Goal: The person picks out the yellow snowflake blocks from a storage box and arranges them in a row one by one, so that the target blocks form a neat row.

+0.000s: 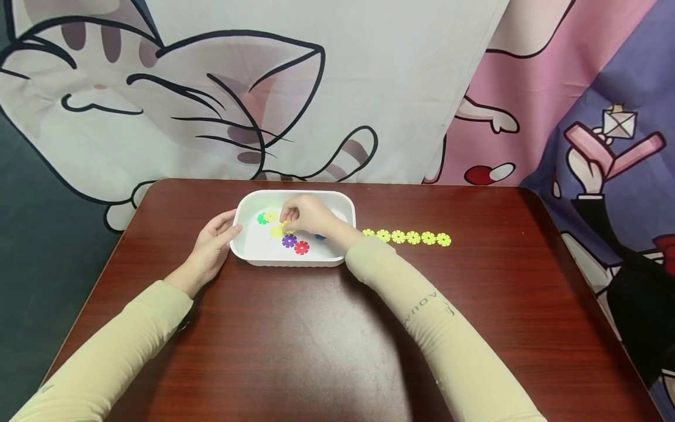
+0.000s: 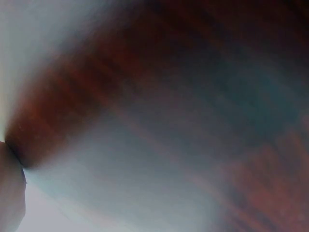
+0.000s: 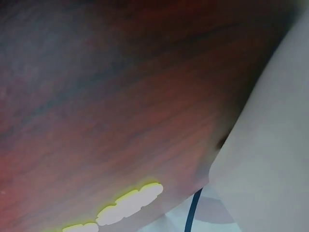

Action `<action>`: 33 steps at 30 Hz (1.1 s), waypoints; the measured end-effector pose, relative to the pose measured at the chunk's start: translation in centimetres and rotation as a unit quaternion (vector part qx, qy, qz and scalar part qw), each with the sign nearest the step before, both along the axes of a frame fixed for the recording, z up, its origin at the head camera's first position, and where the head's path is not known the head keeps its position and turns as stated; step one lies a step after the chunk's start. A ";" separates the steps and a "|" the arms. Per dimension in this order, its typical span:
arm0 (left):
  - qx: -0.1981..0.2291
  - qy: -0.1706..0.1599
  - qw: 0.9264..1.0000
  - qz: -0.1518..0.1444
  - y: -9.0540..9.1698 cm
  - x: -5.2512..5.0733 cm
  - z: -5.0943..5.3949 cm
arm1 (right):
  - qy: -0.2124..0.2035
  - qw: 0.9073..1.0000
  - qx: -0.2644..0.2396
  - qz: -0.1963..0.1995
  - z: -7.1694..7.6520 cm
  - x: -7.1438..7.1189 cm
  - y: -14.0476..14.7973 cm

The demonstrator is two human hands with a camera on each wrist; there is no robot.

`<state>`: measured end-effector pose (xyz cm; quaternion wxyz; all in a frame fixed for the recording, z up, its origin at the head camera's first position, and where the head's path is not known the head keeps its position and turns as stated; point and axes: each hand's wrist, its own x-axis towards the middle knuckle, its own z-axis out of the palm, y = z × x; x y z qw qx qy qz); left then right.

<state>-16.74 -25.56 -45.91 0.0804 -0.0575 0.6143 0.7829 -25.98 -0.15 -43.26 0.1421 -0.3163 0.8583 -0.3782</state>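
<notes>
In the head view a white plastic tray sits toward the table's far edge. My left hand holds its left rim, thumb over the edge and fingers along the outer side. Inside the tray, my right hand pinches a yellow flower-shaped disc, partly covered by the fingers. Around it lie a green disc, a purple disc and a red disc of the same toothed shape. Something blue shows below the right wrist, mostly hidden.
To the tray's right, several yellow discs form a straight row on the brown table; the right sleeve is close to its left end. Some yellow discs appear in the right wrist view. A cat-printed cloth hangs behind. The left wrist view is blurred.
</notes>
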 end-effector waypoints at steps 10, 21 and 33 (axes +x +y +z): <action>0.004 0.001 1.000 -0.001 0.1 -0.1 -0.2 | -0.011 0.999 -0.011 -0.049 0.9 0.5 1.3; -0.003 0.013 1.000 -0.006 0.1 -0.2 -0.3 | 0.003 0.993 -0.048 -0.109 2.4 1.0 4.1; -0.007 -0.003 1.000 -0.001 0.1 0.0 0.1 | 0.005 0.985 -0.080 -0.151 3.5 0.9 8.2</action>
